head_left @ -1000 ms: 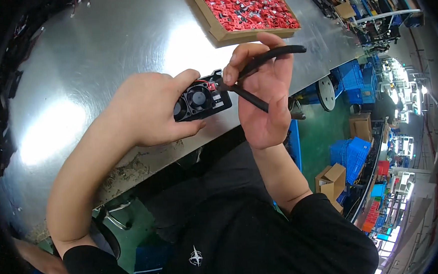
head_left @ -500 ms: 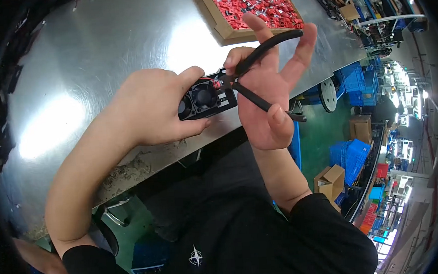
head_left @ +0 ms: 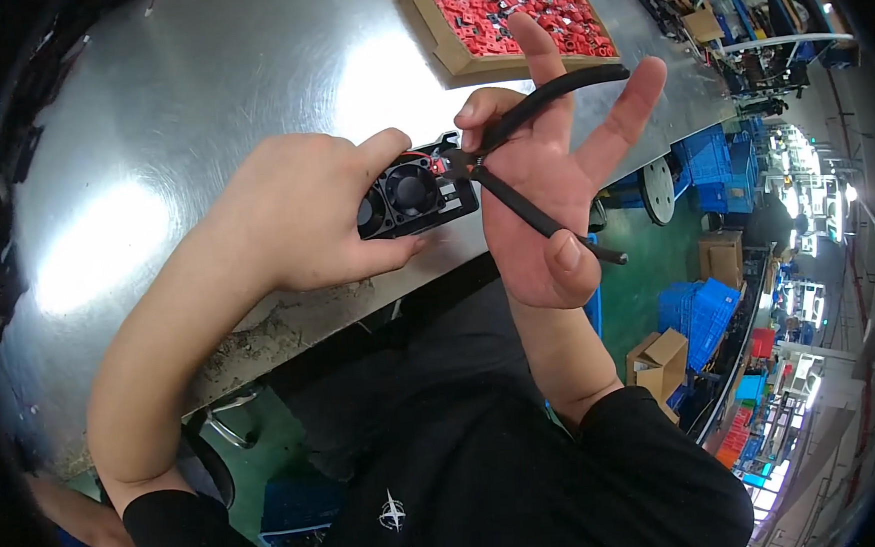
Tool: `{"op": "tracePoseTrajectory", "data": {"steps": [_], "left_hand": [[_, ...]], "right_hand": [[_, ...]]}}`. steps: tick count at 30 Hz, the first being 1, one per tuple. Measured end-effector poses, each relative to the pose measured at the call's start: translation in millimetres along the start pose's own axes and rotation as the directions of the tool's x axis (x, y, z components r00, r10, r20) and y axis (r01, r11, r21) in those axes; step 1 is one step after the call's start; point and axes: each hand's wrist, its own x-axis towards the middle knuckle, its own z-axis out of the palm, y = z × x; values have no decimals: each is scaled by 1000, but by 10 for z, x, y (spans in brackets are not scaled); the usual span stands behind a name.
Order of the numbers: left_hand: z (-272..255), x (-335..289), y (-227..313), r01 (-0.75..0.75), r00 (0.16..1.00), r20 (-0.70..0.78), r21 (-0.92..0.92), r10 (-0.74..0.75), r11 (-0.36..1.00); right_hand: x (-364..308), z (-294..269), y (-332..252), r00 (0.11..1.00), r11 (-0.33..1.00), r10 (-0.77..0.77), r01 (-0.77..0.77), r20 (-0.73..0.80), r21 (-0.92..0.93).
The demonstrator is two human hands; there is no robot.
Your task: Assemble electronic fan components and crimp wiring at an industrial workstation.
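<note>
My left hand (head_left: pixel 304 213) is closed round a black housing (head_left: pixel 460 204) with two small black fans in it, gripping it by its left part. The nearer visible fan (head_left: pixel 411 191) has thin red and black wires (head_left: pixel 420 157) running above it. My right hand (head_left: pixel 542 182) holds black-handled pliers (head_left: pixel 524 208), the handles spread wide between thumb and fingers. Two of its fingers stretch outward. The pliers' metal jaws point left at a small red-and-white connector (head_left: pixel 440 165) at the housing's right end. Whether the jaws touch it, I cannot tell.
A cardboard tray (head_left: pixel 480 67) full of small red parts stands on the metal table (head_left: pixel 235 75), beyond my right hand. To the right, blue crates (head_left: pixel 706 317) and an open cardboard box (head_left: pixel 660 360) rest on the green floor. Part of another person's arm (head_left: pixel 76 511) shows at lower left.
The pliers' handles have spread and shifted slightly right along with my right hand. My left hand and the fan housing have barely moved.
</note>
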Motion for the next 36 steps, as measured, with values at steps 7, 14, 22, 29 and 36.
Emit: {"op": "tracePoseTrajectory", "data": {"steps": [7,14,22,29,36], "left_hand": [[-2,-9,4,34,999,18,-3,-33,999],[-14,-4,18,14,1000,-8,-22,-14,1000],[-14,-9,7,10,1000,-16,-32,-11,999],[-12,4,12,13,1000,-9,-3,-13,1000],[-8,-3,3,14,1000,-5,10,-14,1000]], "right_hand": [[18,112,16,989,994,106,-107,-98,-1],[43,5,46,1000,999,-26,26,-7,-28],[73,16,-8,998,1000,-18,17,58,13],[63,14,-6,996,996,85,-85,-27,29],[75,-61,20,998,998,49,-50,41,33]]}}
